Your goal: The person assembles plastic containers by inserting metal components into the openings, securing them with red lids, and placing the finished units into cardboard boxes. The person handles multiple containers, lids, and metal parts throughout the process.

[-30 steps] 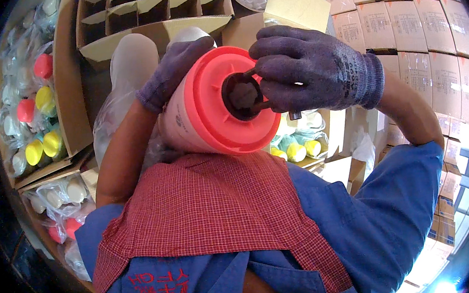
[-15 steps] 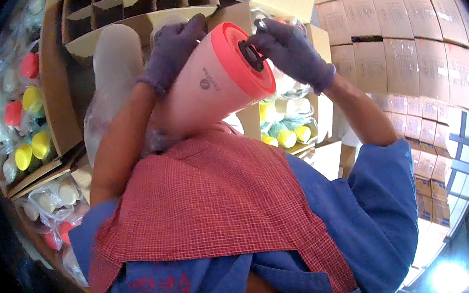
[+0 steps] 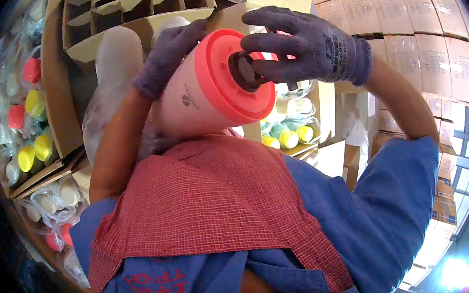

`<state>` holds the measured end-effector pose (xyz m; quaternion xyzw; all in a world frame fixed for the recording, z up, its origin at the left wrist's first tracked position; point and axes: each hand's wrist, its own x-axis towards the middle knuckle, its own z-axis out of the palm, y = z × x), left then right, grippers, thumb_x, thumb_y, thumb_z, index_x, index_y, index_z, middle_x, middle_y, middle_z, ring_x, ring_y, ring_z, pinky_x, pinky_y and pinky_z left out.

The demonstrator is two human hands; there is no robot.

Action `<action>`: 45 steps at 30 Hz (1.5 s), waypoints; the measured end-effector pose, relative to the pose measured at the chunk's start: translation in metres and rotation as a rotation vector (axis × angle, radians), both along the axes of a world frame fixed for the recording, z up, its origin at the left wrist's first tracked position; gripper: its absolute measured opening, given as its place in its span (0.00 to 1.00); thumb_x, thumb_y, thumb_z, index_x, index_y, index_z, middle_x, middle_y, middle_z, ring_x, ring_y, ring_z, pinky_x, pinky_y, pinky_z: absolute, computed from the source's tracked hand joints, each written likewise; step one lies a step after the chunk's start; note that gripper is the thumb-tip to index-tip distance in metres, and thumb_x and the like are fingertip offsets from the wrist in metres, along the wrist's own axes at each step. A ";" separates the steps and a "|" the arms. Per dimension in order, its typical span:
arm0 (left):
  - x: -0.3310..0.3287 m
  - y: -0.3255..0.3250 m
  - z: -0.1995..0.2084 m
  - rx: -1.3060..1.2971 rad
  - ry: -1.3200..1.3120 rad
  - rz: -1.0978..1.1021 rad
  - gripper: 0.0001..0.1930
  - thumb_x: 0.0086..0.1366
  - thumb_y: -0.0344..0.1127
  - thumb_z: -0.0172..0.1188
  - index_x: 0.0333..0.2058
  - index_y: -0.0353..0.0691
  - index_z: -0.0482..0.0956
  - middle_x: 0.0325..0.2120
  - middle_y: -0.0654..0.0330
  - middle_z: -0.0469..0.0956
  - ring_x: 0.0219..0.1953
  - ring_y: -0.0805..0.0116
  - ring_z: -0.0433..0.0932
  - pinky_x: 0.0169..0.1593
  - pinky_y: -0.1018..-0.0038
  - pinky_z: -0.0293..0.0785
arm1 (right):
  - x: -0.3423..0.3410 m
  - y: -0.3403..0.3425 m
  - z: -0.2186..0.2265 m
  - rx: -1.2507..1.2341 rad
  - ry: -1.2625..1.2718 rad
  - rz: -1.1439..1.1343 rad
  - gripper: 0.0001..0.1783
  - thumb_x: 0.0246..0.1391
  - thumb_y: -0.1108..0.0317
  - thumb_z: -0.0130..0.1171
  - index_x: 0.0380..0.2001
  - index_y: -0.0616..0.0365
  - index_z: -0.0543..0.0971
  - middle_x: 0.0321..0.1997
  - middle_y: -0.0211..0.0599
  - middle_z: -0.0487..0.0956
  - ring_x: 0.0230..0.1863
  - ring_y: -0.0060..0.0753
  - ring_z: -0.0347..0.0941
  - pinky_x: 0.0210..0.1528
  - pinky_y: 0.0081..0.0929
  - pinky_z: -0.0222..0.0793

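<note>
Pink cylindrical container (image 3: 194,97): near twelve o'clock, tilted.
Left gloved hand (image 3: 172,57): holding its side at ten o'clock.
Right gloved hand (image 3: 315,47): toward three o'clock, fingers at black fitting (image 3: 244,74); whether gripping, I cannot tell.

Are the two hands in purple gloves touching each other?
Apart: the head view shows brown cardboard and the pinkish-red lid in the gap between the left hand and right hand.
</note>
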<state>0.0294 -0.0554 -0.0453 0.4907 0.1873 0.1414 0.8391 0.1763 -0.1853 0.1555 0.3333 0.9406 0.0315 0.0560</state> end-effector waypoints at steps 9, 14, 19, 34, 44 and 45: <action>-0.009 0.000 0.005 0.218 -0.144 0.052 0.18 0.64 0.46 0.53 0.38 0.33 0.79 0.33 0.62 0.79 0.36 0.77 0.74 0.44 0.78 0.70 | 0.011 0.016 -0.005 -0.114 0.105 0.030 0.27 0.45 0.60 0.64 0.51 0.49 0.73 0.60 0.45 0.68 0.57 0.46 0.69 0.58 0.38 0.68; -0.002 0.006 -0.005 0.217 -0.156 -0.026 0.18 0.65 0.46 0.53 0.38 0.34 0.79 0.32 0.62 0.79 0.35 0.76 0.74 0.43 0.78 0.70 | 0.016 0.025 -0.006 -0.115 0.072 0.165 0.28 0.48 0.59 0.61 0.55 0.48 0.71 0.63 0.42 0.67 0.61 0.43 0.66 0.61 0.35 0.65; -0.001 0.002 0.002 -0.049 -0.112 -0.071 0.16 0.65 0.44 0.55 0.38 0.35 0.78 0.31 0.62 0.79 0.33 0.75 0.76 0.38 0.76 0.73 | 0.014 0.030 -0.017 -0.007 -0.031 0.339 0.22 0.46 0.59 0.61 0.46 0.50 0.75 0.55 0.40 0.72 0.56 0.42 0.69 0.56 0.36 0.69; 0.009 0.016 -0.032 0.421 0.203 0.179 0.18 0.63 0.45 0.53 0.26 0.33 0.78 0.21 0.60 0.78 0.27 0.73 0.75 0.35 0.71 0.72 | 0.012 0.005 -0.073 -0.473 0.456 -1.050 0.15 0.60 0.58 0.50 0.41 0.58 0.77 0.27 0.36 0.76 0.24 0.32 0.74 0.28 0.29 0.71; -0.117 0.125 0.034 0.678 0.300 0.647 0.17 0.68 0.38 0.46 0.47 0.30 0.75 0.44 0.55 0.77 0.50 0.66 0.72 0.58 0.69 0.63 | 0.210 0.174 -0.265 0.109 0.033 -0.969 0.14 0.61 0.63 0.43 0.43 0.60 0.71 0.38 0.52 0.79 0.40 0.51 0.77 0.41 0.43 0.71; -0.134 0.125 0.015 0.666 0.359 0.626 0.17 0.68 0.38 0.46 0.47 0.31 0.75 0.45 0.55 0.77 0.51 0.66 0.72 0.58 0.69 0.63 | 0.197 0.198 -0.287 -0.081 0.193 -1.270 0.15 0.60 0.63 0.43 0.45 0.60 0.70 0.40 0.53 0.79 0.43 0.55 0.76 0.46 0.46 0.69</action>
